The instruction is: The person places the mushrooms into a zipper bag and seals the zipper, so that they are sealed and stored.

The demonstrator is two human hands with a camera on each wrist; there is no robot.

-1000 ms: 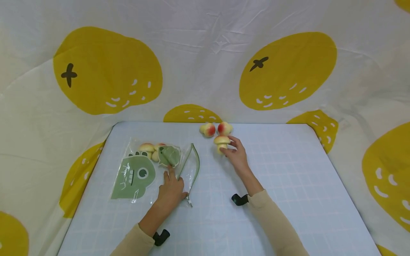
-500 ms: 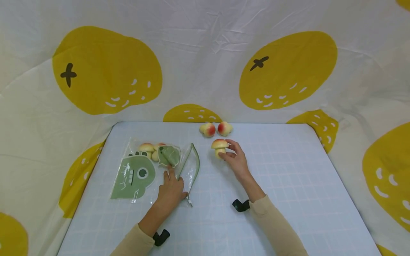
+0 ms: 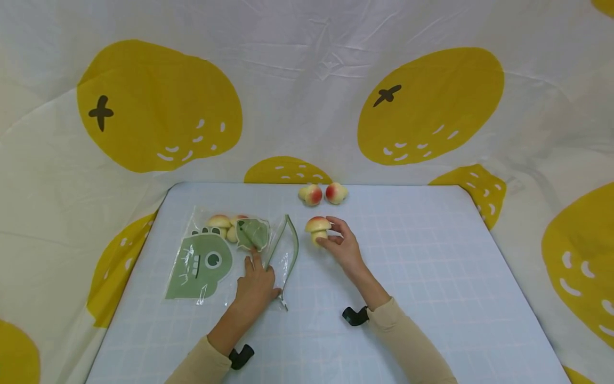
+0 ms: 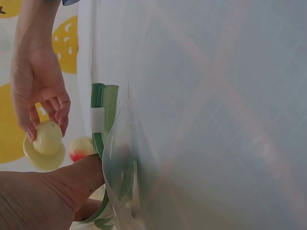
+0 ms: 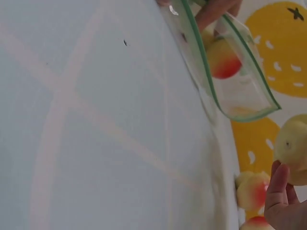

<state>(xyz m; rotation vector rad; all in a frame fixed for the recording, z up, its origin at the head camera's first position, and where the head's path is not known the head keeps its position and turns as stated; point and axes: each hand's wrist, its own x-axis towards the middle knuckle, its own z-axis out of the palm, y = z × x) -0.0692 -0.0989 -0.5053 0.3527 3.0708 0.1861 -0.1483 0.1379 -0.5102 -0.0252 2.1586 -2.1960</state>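
Note:
My right hand (image 3: 342, 248) pinches a toy mushroom (image 3: 318, 226) by its pale stem, above the table and right of the bag. Its red-yellow cap is uppermost. Spread fingers of my left hand (image 3: 256, 288) reach into the mouth of a clear zip bag (image 3: 199, 266) with a green dinosaur print, parting its green-edged opening (image 5: 206, 72). The thumb (image 4: 88, 175) lies against the zip edge in the left wrist view. Several toy mushrooms (image 3: 219, 221) lie inside the bag, partly hidden by the print.
Two more toy mushrooms, one left (image 3: 313, 195) and one right (image 3: 337, 193), lie at the table's back edge. A pale checked cloth covers the table (image 3: 431, 266). Behind it hangs a white curtain (image 3: 302, 106) with big yellow fruit prints.
My right hand has carried the toy mushroom left and slightly nearer, away from the two at the back and toward the bag's mouth. My left hand and the bag stay put.

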